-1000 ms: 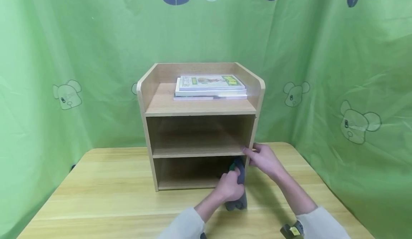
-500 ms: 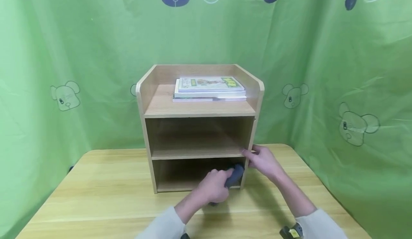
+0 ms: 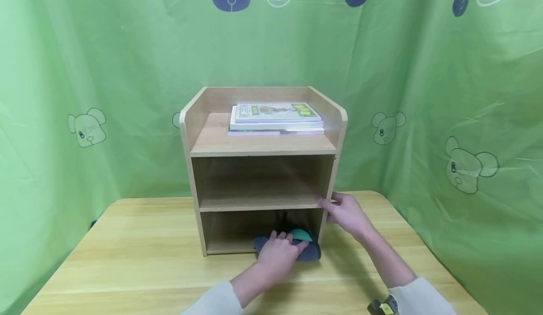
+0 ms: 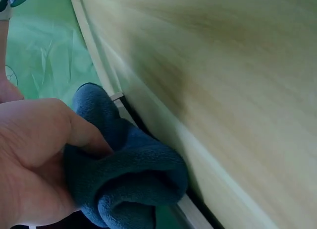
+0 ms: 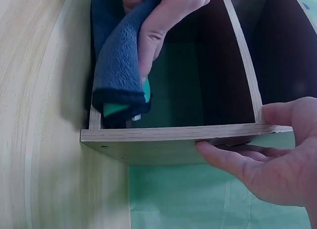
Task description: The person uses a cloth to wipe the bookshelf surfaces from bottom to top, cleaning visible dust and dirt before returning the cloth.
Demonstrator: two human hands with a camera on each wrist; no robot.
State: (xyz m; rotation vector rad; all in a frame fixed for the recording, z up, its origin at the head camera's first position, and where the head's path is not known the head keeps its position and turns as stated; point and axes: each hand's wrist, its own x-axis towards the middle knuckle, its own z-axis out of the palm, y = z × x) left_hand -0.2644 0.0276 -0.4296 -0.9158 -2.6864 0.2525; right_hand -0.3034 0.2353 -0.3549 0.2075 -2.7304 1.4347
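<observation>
A dark blue plush cloth [image 3: 308, 252] with a green part showing lies over the front edge of the bottom shelf of a small wooden shelf unit [image 3: 263, 152], near its right corner. My left hand [image 3: 275, 257] holds the cloth; in the left wrist view its fingers sink into the bunched folds [image 4: 143, 164]. My right hand [image 3: 349, 217] grips the unit's right side panel at middle-board height. In the right wrist view, the right thumb and fingers [image 5: 223, 157] lie on either side of the panel edge.
A small stack of books [image 3: 275, 119] lies on the unit's top. The unit stands on a light wooden table [image 3: 127, 258]. A green patterned curtain [image 3: 140, 60] surrounds the table at the back and sides.
My left hand has moved from the right side panel down and left to the bottom shelf's front edge, and the cloth now spreads along it. The right hand has stayed on the panel.
</observation>
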